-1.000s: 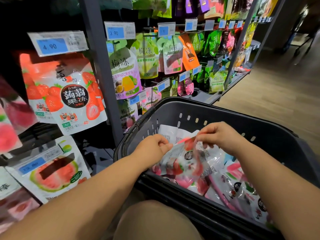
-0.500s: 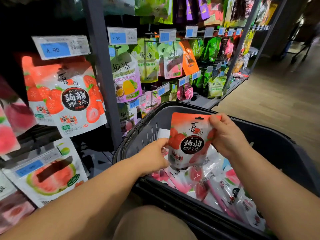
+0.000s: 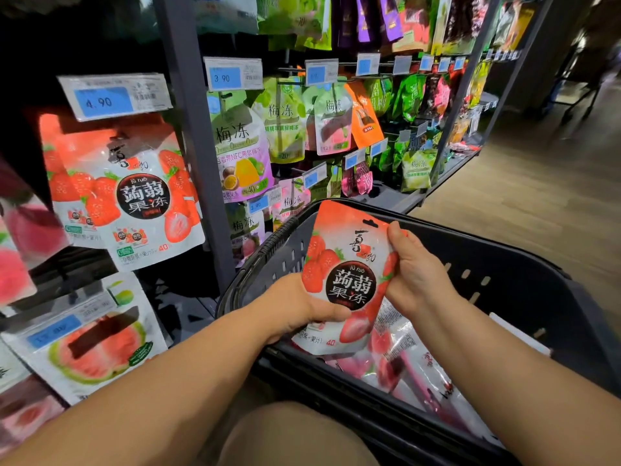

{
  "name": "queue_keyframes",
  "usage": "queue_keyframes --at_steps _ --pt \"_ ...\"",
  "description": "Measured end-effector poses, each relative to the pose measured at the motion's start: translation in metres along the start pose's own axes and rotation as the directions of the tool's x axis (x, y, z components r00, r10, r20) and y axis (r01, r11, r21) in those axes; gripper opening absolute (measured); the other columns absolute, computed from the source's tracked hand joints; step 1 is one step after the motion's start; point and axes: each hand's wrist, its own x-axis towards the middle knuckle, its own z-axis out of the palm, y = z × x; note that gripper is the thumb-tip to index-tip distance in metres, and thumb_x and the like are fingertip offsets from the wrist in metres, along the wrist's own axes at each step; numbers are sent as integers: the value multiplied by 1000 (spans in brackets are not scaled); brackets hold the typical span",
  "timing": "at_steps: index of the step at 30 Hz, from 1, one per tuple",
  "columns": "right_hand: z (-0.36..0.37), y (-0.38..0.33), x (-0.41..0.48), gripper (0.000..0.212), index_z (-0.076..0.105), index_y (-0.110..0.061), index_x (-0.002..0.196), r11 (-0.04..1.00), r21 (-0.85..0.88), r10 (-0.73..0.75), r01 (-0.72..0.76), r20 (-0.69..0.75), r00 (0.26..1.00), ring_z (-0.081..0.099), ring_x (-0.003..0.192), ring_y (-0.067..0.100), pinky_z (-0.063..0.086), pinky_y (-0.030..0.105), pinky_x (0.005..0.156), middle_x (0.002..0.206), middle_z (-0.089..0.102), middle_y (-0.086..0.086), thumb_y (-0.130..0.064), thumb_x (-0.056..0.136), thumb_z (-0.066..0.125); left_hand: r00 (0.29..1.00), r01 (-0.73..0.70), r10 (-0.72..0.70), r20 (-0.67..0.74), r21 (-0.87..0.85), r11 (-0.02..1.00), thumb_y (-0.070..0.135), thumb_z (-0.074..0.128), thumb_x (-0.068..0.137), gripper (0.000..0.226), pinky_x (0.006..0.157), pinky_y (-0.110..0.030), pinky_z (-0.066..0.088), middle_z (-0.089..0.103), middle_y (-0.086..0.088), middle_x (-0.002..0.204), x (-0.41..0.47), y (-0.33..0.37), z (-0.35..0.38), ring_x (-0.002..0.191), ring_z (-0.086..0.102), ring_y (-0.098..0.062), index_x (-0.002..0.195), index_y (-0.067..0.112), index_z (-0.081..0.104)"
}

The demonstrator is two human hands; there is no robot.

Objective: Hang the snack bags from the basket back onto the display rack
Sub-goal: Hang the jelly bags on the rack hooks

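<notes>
Both hands hold one strawberry jelly bag (image 3: 349, 274) upright over the near left part of the dark basket (image 3: 524, 264), its printed front turned toward the camera. The left hand (image 3: 295, 307) grips the bag's lower left edge, with the thumb laid across the front just under the round black label and the other fingers hidden behind the bag. The right hand (image 3: 413, 270) grasps the upper right edge, its thumb lying along the top corner beside the hanging slot while its fingers curl behind. The bag is clear of the rack and hangs on no hook; its bottom edge sits just above the other bags (image 3: 406, 368) lying loose in the basket, mostly white and pink packs that overlap each other. To the left stands the display rack, its grey post (image 3: 198, 146) rising just beside the basket's handle. Left of that post, a matching strawberry bag (image 3: 134, 196) hangs under a blue price tag (image 3: 114, 97) marked 4.90, and a watermelon bag (image 3: 94, 344) hangs below it. Right of the post, green, purple and orange bags (image 3: 302, 129) hang in rows behind a second tag (image 3: 233, 74) marked 3.90. A wooden floor (image 3: 544, 196) runs past the far side of the basket, and a knee in tan cloth (image 3: 295, 435) shows at the bottom edge.
</notes>
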Motion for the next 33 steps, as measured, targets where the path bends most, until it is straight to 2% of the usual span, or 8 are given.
queue_keyframes --at_steps 4,7,11,13,16,19,23,33 --pt "-15 -6 10 27 59 -14 93 981 -191 27 -34 -41 999 69 70 14 57 32 70 74 70 1 -34 104 45 978 30 -16 -207 65 997 17 92 64 30 88 -37 57 77 4 87 -2 2 -1 89 73 -18 89 21 76" --pt "-41 -7 23 25 57 -17 98 903 -424 10 -65 -131 991 68 94 20 54 37 88 94 71 5 -39 103 46 929 41 0 -370 101 994 21 89 68 21 83 -32 55 75 6 85 -1 4 -3 86 71 -17 80 25 72" --pt "-74 -2 34 13 61 -24 101 549 -835 -102 -28 -101 990 62 104 16 47 37 94 113 67 3 -36 96 59 887 40 22 -462 124 991 26 86 71 19 78 -31 54 74 6 81 -2 6 -3 81 69 -17 74 27 68" --pt "-88 2 39 30 61 -23 116 309 -949 -82 -66 -96 992 59 111 20 47 36 95 118 60 -2 -38 91 66 872 33 28 -489 114 993 26 85 72 18 72 -28 51 72 7 75 -4 8 -2 74 66 -16 74 25 68" --pt "-94 8 39 34 56 -28 115 -94 -990 16 -106 -108 994 58 99 23 48 32 79 115 48 1 -40 86 70 854 46 14 -520 103 994 25 83 76 20 70 -26 48 68 11 74 -5 10 -2 73 64 -11 73 28 63" --pt "-95 14 38 26 54 -29 96 -244 -966 81 -83 -106 991 56 84 18 44 29 68 105 47 -1 -37 83 76 848 38 14 -530 87 995 25 82 77 21 72 -26 47 66 14 75 -7 11 -3 74 63 -10 73 29 62" --pt "-97 13 42 12 65 -31 79 -160 -981 39 -111 -119 992 63 85 12 51 27 70 100 65 -7 -26 87 72 849 35 12 -528 79 996 24 83 76 20 73 -28 52 69 11 75 -7 12 -3 74 66 -13 74 28 63" --pt "-114 3 47 3 65 -25 92 -24 -955 -238 -296 -282 929 60 86 19 47 30 69 90 63 -2 -24 93 62 848 14 21 -530 62 998 24 82 77 20 66 -23 49 68 13 77 -9 12 -2 74 63 -7 76 30 63"
